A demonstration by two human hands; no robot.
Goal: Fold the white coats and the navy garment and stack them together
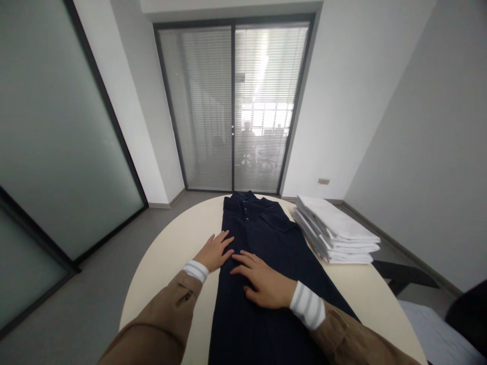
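Observation:
A long navy garment (262, 243) lies lengthwise over the round table, with a few small buttons near its far end. What looks like a sleeve is laid over its upper right side. My left hand (215, 252) rests at the garment's left edge, fingers spread, partly over the bare tabletop. Lower and to the right, my right hand (266, 279) lies on the cloth with its fingers stretched toward the left hand. Neither hand grips anything. The garment's near end runs out of view at the bottom.
The round cream table (167, 263) has a stack of folded white cloths (338, 228) at its right edge. Something white (437, 324) and a dark chair-like shape (470, 314) are at lower right. Beyond the table stands a glass door (198, 111) with blinds.

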